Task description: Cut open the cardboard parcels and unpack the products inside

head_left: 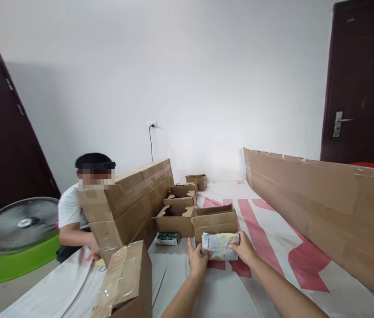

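Observation:
A white and pale yellow soft pack lies between my hands, in front of a small open cardboard box. My left hand grips its left end, with the index finger raised and the thumb against the lower edge. The right end is held by my right hand, fingers behind and thumb in front. To the left, a dark green and white pack rests on the sheet before another open box. I cannot tell what the packs contain.
A stacked cardboard wall runs along the left, with a person in a white shirt crouching behind it. A taped carton stands near me. More open boxes line up farther back. A long cardboard panel borders the right.

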Demonstrator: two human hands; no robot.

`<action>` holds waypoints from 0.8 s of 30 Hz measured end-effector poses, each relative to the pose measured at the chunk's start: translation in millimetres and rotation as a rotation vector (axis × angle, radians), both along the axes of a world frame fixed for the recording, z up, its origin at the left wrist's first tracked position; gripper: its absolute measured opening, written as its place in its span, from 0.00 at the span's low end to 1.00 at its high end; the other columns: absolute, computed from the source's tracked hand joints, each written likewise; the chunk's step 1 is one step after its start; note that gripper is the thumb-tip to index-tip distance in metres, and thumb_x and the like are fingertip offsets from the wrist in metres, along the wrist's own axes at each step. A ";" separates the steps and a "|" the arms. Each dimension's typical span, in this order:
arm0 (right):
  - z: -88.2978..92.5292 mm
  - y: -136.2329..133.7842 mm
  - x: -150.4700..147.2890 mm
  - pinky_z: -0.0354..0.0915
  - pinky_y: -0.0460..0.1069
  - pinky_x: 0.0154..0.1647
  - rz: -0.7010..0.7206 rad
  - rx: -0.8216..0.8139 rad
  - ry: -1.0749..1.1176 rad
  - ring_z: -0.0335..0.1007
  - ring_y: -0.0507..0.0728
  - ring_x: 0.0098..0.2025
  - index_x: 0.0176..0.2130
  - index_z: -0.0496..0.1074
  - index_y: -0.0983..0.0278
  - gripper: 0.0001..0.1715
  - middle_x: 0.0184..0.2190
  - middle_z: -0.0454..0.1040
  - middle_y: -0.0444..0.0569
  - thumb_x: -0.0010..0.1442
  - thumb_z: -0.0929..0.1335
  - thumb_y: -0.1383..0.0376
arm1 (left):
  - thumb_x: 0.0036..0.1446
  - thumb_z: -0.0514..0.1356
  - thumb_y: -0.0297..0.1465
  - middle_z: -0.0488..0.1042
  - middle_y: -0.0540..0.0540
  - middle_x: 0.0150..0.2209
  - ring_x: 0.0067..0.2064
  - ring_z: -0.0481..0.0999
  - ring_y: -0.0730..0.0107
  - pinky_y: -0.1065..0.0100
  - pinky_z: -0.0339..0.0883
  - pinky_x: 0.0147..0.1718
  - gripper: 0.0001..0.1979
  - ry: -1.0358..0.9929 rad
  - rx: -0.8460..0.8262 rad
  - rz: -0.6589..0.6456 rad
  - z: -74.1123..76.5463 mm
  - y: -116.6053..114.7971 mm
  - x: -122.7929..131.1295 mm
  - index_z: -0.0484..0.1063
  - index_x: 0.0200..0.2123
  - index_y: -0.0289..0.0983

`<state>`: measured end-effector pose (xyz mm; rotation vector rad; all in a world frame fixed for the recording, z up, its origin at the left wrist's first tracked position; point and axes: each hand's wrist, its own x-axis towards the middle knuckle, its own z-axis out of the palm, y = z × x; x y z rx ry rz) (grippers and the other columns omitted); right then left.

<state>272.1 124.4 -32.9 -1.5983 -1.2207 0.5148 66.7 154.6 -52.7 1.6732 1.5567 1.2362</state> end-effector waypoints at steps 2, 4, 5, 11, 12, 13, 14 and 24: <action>-0.1 5.4 1.1 0.68 0.56 0.46 0.009 -0.016 -0.010 0.73 0.56 0.41 0.43 0.71 0.66 0.14 0.40 0.76 0.47 0.59 0.70 0.62 | 0.44 0.64 0.20 0.48 0.37 0.69 0.66 0.58 0.50 0.61 0.56 0.61 0.13 -0.015 0.015 -0.036 -0.4 8.1 1.9 0.76 0.36 0.34; -1.1 8.2 2.9 0.68 0.55 0.45 0.004 -0.019 -0.008 0.74 0.56 0.40 0.43 0.70 0.64 0.15 0.38 0.77 0.47 0.55 0.72 0.63 | 0.42 0.63 0.19 0.59 0.38 0.65 0.63 0.64 0.53 0.64 0.60 0.59 0.17 -0.036 0.031 -0.073 0.8 14.9 3.2 0.77 0.39 0.34; -2.1 8.9 3.7 0.68 0.54 0.45 -0.004 -0.016 -0.002 0.75 0.57 0.40 0.42 0.69 0.63 0.17 0.38 0.77 0.47 0.52 0.73 0.63 | 0.41 0.63 0.19 0.63 0.39 0.63 0.62 0.66 0.54 0.64 0.60 0.58 0.18 -0.047 0.040 -0.083 1.4 16.9 3.4 0.77 0.39 0.34; -13.5 2.6 -5.8 0.69 0.54 0.45 0.002 0.041 0.056 0.76 0.64 0.46 0.49 0.62 0.62 0.33 0.45 0.78 0.55 0.44 0.73 0.61 | 0.40 0.62 0.20 0.69 0.42 0.58 0.61 0.66 0.55 0.63 0.60 0.59 0.19 -0.114 0.097 -0.033 -8.1 -0.5 -13.2 0.78 0.39 0.37; -15.3 0.6 -11.3 0.70 0.54 0.45 0.033 0.054 0.061 0.76 0.63 0.46 0.50 0.62 0.62 0.34 0.46 0.78 0.55 0.44 0.73 0.61 | 0.40 0.62 0.21 0.68 0.42 0.58 0.62 0.66 0.55 0.63 0.60 0.59 0.20 -0.120 0.103 -0.005 -12.1 -7.9 -19.7 0.77 0.40 0.37; -16.9 -1.4 -18.0 0.70 0.54 0.45 0.069 0.063 0.063 0.77 0.63 0.45 0.50 0.63 0.62 0.34 0.46 0.78 0.54 0.43 0.73 0.61 | 0.41 0.62 0.22 0.68 0.42 0.59 0.62 0.65 0.55 0.63 0.60 0.60 0.21 -0.124 0.107 0.028 -16.5 -15.9 -27.3 0.77 0.42 0.37; -18.2 -3.0 -25.9 0.70 0.54 0.44 0.106 0.067 0.062 0.77 0.63 0.44 0.49 0.64 0.62 0.33 0.45 0.78 0.54 0.43 0.73 0.62 | 0.41 0.62 0.23 0.68 0.41 0.59 0.62 0.65 0.55 0.63 0.60 0.60 0.21 -0.125 0.107 0.065 -21.2 -24.2 -35.6 0.76 0.43 0.37; -30.5 24.9 -126.2 0.70 0.54 0.50 0.301 0.144 -0.010 0.75 0.63 0.49 0.52 0.69 0.59 0.32 0.47 0.79 0.49 0.46 0.72 0.65 | 0.52 0.56 0.25 0.52 0.33 0.67 0.70 0.48 0.52 0.57 0.49 0.65 0.24 -0.021 0.028 0.508 -44.8 -44.9 -98.6 0.62 0.54 0.35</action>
